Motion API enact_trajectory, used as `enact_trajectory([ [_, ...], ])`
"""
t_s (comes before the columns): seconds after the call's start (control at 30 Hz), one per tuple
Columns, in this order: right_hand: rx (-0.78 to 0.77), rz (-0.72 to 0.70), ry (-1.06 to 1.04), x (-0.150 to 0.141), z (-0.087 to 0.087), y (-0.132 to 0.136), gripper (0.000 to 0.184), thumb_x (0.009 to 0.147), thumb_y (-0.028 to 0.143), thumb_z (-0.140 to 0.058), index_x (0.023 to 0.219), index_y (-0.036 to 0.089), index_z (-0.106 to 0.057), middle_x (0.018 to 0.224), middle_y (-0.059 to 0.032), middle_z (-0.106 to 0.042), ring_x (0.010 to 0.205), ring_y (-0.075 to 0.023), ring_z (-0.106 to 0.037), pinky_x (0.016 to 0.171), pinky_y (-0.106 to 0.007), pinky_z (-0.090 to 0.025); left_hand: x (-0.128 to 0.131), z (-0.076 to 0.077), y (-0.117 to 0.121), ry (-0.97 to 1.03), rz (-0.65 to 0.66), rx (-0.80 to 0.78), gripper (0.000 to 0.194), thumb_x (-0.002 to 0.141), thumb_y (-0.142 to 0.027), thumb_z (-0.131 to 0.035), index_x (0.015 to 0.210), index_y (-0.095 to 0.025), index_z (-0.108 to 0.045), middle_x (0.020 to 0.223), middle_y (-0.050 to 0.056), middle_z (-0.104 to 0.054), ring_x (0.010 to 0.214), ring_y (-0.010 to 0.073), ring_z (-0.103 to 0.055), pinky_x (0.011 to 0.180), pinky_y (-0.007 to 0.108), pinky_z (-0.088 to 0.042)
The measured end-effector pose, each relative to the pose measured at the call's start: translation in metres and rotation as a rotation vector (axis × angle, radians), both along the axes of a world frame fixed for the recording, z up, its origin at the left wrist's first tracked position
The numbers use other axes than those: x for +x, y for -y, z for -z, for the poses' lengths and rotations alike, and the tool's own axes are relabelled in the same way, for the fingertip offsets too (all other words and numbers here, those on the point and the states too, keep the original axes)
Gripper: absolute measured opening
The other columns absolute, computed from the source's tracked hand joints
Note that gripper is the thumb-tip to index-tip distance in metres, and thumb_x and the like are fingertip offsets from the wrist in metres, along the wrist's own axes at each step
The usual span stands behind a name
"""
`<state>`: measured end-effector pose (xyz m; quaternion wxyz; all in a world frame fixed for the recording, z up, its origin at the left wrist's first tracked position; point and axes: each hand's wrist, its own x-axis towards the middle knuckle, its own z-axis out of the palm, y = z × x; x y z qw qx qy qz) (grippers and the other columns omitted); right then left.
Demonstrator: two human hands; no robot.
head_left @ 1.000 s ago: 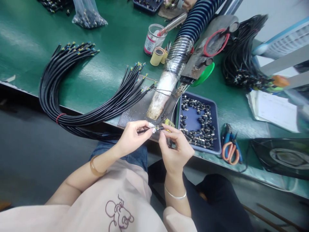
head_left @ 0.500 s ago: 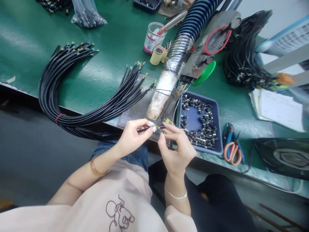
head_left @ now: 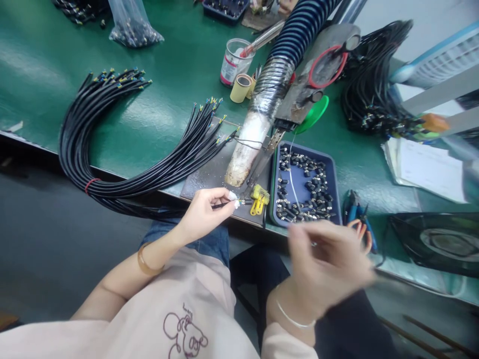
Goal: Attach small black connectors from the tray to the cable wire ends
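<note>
My left hand (head_left: 205, 212) pinches the end of a thin black cable (head_left: 228, 203) at the front edge of the green bench, with its stripped coloured tips pointing right toward a small yellow clip (head_left: 259, 199). My right hand (head_left: 329, 267) is blurred by motion, below and in front of the blue tray (head_left: 335, 172) that holds several small black connectors (head_left: 303, 189). Its fingers are smeared, so I cannot tell whether they hold anything. A large bundle of black cables (head_left: 112, 149) fans across the bench to the left.
A ribbed extraction hose (head_left: 277, 75) with a whitish nozzle lies diagonally over a dark mat (head_left: 209, 172). Behind stand a jar (head_left: 234, 62) and tape rolls (head_left: 241, 87). Orange-handled cutters (head_left: 357, 219) lie right of the tray, papers (head_left: 426, 167) and more cables (head_left: 374, 99) farther right.
My right hand has left the cable tip and swung right and down toward the tray's front edge, uncovering the yellow clip. My left hand has kept the cable in place.
</note>
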<state>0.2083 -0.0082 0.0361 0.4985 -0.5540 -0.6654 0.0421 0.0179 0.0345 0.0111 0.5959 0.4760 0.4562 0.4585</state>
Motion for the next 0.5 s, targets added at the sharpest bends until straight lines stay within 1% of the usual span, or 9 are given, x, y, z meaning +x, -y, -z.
enact_trajectory([
  [0.07,0.026,-0.02,0.077,-0.012,0.009,-0.002,0.014,0.085,0.015,-0.075,0.081,0.024,-0.066,0.057,0.0076,-0.054,0.045,-0.0086,-0.049,0.046,-0.023,-0.042,-0.001,-0.001,0.0,0.001,0.018,0.006,0.014,0.077,-0.027,-0.072,0.073,-0.014,-0.069,0.07,0.002,-0.07,0.067,0.0135,-0.064,0.07,0.024,-0.054],
  [0.1,0.055,-0.029,0.105,-0.017,0.014,-0.004,0.015,0.085,0.012,-0.074,0.081,0.024,-0.065,0.058,0.0075,-0.055,0.047,-0.0086,-0.05,0.048,-0.023,-0.044,-0.001,-0.002,0.0,-0.003,0.03,0.01,0.015,0.079,-0.027,-0.071,0.072,-0.014,-0.069,0.07,0.002,-0.07,0.068,0.0135,-0.063,0.07,0.024,-0.054],
  [0.13,0.092,-0.039,0.126,-0.021,0.018,-0.007,0.016,0.086,0.011,-0.073,0.082,0.024,-0.065,0.061,0.0066,-0.059,0.05,-0.0094,-0.055,0.052,-0.023,-0.047,-0.001,-0.002,0.0,-0.006,0.041,0.013,0.016,0.08,-0.027,-0.07,0.072,-0.014,-0.069,0.07,0.003,-0.07,0.068,0.0135,-0.063,0.07,0.024,-0.053],
  [0.2,0.156,-0.052,0.148,-0.027,0.023,-0.012,0.017,0.086,0.01,-0.074,0.087,0.024,-0.064,0.074,0.0027,-0.07,0.065,-0.0127,-0.067,0.063,-0.025,-0.055,-0.001,-0.002,0.0,-0.005,0.048,0.018,0.018,0.081,-0.028,-0.069,0.07,-0.014,-0.068,0.069,0.002,-0.068,0.067,0.0132,-0.062,0.07,0.023,-0.052],
  [0.23,0.168,-0.063,0.162,-0.028,0.025,-0.014,0.017,0.086,0.01,-0.074,0.089,0.024,-0.065,0.082,0.0005,-0.074,0.073,-0.0144,-0.072,0.069,-0.026,-0.058,-0.001,-0.002,-0.001,0.001,0.046,0.02,0.018,0.08,-0.028,-0.069,0.07,-0.014,-0.068,0.068,0.002,-0.067,0.067,0.0131,-0.061,0.069,0.023,-0.051],
  [0.3,0.151,-0.096,0.183,-0.03,0.027,-0.017,0.015,0.088,0.01,-0.072,0.091,0.023,-0.065,0.093,-0.0024,-0.077,0.085,-0.0167,-0.076,0.076,-0.028,-0.061,0.0,0.0,-0.001,0.022,0.035,0.029,0.017,0.08,-0.028,-0.07,0.071,-0.013,-0.067,0.068,0.002,-0.066,0.066,0.0127,-0.06,0.068,0.023,-0.05],
  [0.37,0.131,-0.116,0.178,-0.031,0.029,-0.019,0.014,0.089,0.01,-0.069,0.089,0.023,-0.064,0.096,-0.003,-0.078,0.089,-0.0176,-0.077,0.079,-0.029,-0.062,0.002,0.002,-0.002,0.037,0.02,0.037,0.017,0.08,-0.028,-0.07,0.071,-0.013,-0.067,0.069,0.002,-0.066,0.066,0.0124,-0.06,0.067,0.023,-0.049],
  [0.5,0.121,-0.108,0.128,-0.033,0.032,-0.022,0.015,0.088,0.01,-0.069,0.085,0.023,-0.062,0.096,-0.0032,-0.078,0.088,-0.0181,-0.078,0.078,-0.031,-0.064,0.004,0.003,-0.005,0.025,-0.005,0.035,0.019,0.08,-0.029,-0.07,0.068,-0.014,-0.065,0.067,0.001,-0.064,0.065,0.0121,-0.058,0.065,0.022,-0.048],
])
